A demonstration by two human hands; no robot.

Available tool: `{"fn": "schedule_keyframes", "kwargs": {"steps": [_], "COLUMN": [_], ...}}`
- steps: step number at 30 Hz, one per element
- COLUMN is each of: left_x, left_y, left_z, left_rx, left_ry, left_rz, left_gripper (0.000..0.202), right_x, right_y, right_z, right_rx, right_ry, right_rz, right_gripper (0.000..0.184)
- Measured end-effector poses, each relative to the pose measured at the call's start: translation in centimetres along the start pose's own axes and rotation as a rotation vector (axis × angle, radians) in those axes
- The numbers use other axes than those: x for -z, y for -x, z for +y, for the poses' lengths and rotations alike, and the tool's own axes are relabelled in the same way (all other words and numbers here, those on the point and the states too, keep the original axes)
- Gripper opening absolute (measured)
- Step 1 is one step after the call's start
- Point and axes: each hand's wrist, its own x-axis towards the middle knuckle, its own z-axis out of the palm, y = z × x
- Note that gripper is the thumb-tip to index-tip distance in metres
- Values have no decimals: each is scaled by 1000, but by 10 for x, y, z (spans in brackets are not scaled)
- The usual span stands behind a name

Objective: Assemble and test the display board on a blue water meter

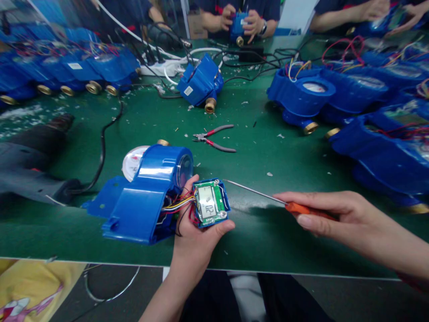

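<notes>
My left hand (197, 237) grips a small circuit board with an LCD display (209, 203), set in a blue frame and lit with digits. Coloured wires (179, 203) run from it into a blue water meter housing (140, 188) lying on its side just left of the hand. A white round dial (134, 162) shows behind the housing. In my right hand (335, 219) is a screwdriver (296, 209) with an orange handle. Its thin shaft points left, and the tip appears close to the board's upper right corner; whether it touches I cannot tell.
Pliers (214, 138) lie open beyond the board. A blue meter (201, 80) stands near a white power strip (164, 67). More meters line the left (77, 67) and right (301, 94). A heat gun-like tool (33, 165) lies left. Across the table, co-workers' hands (248, 24) hold meters.
</notes>
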Motion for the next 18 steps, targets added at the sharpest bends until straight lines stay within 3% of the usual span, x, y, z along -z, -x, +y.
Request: {"fn": "schedule_keyframes", "kwargs": {"steps": [3, 7, 13, 18], "left_x": [-1, -2, -4, -4], "left_y": [0, -1, -2, -2], "left_z": [2, 3, 1, -1], "left_rx": [14, -49, -108, -86], "left_ry": [43, 48, 75, 67], "left_rz": [5, 49, 66, 62], "left_gripper": [92, 89, 88, 91], "right_x": [-3, -4, -8, -14], "right_y": [4, 19, 36, 34], "right_z": [-2, -3, 6, 7], "right_rx": [99, 305, 338, 335], "right_ry": [39, 316, 485, 462], "right_rz": [43, 132, 102, 83], "right_gripper": [30, 33, 40, 38]}}
